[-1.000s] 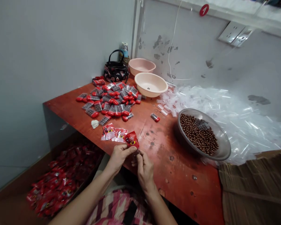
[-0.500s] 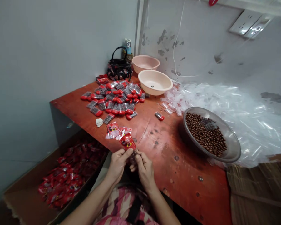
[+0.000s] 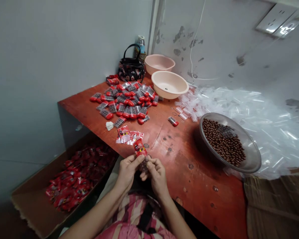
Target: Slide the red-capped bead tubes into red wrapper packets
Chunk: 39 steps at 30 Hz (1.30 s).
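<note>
Over the table's front edge, my left hand (image 3: 127,168) pinches the lower part of a small red printed packet (image 3: 140,147) between thumb and fingers. A clear pack of dark brown balls (image 3: 144,164) sits at the packet's lower end, with my right hand (image 3: 156,171) closed on it. Fingers partly cover the join, so I cannot tell how far the pack is inside the packet. Just beyond lie several flat red packets (image 3: 126,135). Farther back is a heap of clear packs with red ends (image 3: 129,103), and one such pack (image 3: 173,121) lies apart.
A grey bowl of brown balls (image 3: 221,144) stands right, beside piled clear plastic cases (image 3: 271,122). Two pale basins (image 3: 170,84), a black handbag (image 3: 131,71) and a flask (image 3: 141,43) are at the back. A cardboard box (image 3: 30,202) of red packets (image 3: 74,179) sits low left.
The view has shifted slightly, moving the scene a little to the right. Both hands still grip the red packet and the pack of balls, with the packet standing slightly more upright.
</note>
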Tool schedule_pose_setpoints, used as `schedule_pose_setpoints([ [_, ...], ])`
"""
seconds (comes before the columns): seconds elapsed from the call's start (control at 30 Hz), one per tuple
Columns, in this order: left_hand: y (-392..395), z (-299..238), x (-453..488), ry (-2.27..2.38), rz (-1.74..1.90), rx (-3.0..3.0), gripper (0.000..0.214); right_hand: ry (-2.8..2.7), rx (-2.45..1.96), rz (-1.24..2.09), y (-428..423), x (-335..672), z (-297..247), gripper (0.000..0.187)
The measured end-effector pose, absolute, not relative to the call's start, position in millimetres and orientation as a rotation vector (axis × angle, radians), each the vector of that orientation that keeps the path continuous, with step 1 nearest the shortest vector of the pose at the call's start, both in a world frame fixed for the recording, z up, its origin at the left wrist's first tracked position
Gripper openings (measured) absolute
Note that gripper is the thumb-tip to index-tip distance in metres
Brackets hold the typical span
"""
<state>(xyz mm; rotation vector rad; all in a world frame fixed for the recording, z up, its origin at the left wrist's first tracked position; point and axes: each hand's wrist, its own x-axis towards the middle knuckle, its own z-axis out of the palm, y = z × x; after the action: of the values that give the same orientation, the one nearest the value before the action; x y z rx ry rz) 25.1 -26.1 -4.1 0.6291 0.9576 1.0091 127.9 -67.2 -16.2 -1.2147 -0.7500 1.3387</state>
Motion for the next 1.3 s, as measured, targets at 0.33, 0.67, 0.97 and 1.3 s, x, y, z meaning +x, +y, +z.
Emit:
schedule_pose_setpoints([
  [0.33, -24.8, -3.6, 23.8, 0.905, 0.961, 0.56, 0.023, -0.835, -1.305, 1.234, -75.8, 124.0, -16.5, 0.022],
  [0.67, -33.2, -14.3, 14.4, 0.843, 0.809, 0.601, 0.023, -0.717, -1.249, 1.301, -74.1, 121.9, -16.2, 0.024],
  [0.97, -29.5, -8.9, 12.3, 0.959, 0.968, 0.551, 0.022, -0.676, -1.099, 1.445, -68.9, 121.8, -12.2, 0.028],
  [1.3, -40.2, -5.9, 5.5, 0.844, 0.909, 0.429, 0.018, -0.551, -1.092, 1.443, -56.5, 111.9, -22.1, 0.021],
])
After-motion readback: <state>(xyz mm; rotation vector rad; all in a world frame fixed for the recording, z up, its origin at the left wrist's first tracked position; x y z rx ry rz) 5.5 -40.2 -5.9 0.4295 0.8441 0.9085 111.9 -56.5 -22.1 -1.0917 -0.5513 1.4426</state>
